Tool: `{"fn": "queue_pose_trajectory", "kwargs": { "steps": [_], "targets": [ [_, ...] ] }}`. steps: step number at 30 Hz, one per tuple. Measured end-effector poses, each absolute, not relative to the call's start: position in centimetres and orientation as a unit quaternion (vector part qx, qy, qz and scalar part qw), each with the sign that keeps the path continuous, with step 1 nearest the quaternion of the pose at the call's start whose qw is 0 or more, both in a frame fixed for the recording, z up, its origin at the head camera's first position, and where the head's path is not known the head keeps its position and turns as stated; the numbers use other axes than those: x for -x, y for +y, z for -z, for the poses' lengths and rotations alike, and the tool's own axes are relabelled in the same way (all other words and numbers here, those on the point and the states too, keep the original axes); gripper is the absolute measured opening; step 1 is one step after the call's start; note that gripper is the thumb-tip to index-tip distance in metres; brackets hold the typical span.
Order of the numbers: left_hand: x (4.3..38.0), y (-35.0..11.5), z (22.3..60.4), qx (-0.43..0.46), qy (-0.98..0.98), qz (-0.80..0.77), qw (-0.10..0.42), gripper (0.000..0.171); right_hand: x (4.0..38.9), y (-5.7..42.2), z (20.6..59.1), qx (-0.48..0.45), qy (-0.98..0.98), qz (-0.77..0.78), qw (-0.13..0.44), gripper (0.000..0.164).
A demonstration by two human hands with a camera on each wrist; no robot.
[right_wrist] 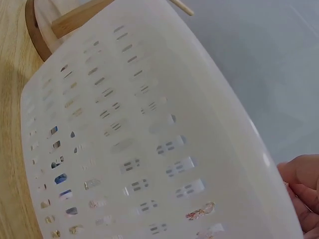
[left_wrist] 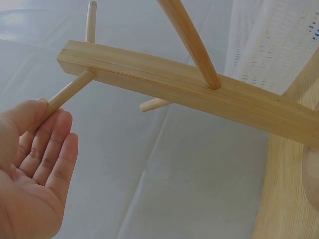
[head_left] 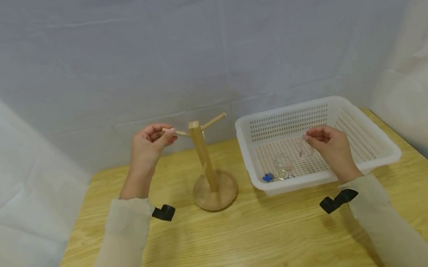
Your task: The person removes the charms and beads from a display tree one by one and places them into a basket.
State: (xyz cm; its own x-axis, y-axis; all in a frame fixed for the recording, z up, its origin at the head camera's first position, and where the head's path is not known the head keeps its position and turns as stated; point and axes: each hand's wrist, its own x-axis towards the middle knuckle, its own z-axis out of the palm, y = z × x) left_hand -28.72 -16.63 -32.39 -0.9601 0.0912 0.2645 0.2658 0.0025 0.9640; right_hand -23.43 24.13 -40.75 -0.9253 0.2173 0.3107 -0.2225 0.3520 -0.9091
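A wooden stand (head_left: 208, 167) with a round base and several slanting pegs rises from the table. My left hand (head_left: 146, 148) pinches the end of its upper left peg (left_wrist: 70, 92) between thumb and index finger; in the left wrist view the other fingers lie loosely extended below. Over the white basket, my right hand (head_left: 333, 146) pinches a thin, pale pink, see-through strand that looks like a bracelet (head_left: 301, 149). In the right wrist view the basket wall hides most of that hand (right_wrist: 305, 184).
The perforated white basket (head_left: 247, 147) stands right of the stand. Inside it lie a blue trinket (head_left: 267, 177), a gold-coloured ring-shaped piece (head_left: 282, 174) and a clear loop. The wooden table (head_left: 200, 254) ends at white cloth (head_left: 200, 50) behind and on both sides.
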Motion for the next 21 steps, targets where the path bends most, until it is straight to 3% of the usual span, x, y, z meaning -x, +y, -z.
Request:
{"fn": "queue_pose_trajectory", "kwargs": {
  "steps": [13, 21],
  "targets": [
    [28.75, -16.35, 32.38, 0.125, -0.719, 0.679, 0.073, 0.012, 23.51, 24.64, 40.75, 0.010, -0.802, -0.566, 0.192, 0.028],
    [29.07, -16.39, 32.47, 0.121, -0.722, 0.678, 0.066, 0.017, 23.41, 24.88, 40.54, -0.003, -0.802, -0.566, 0.191, 0.019]
  ]
}}
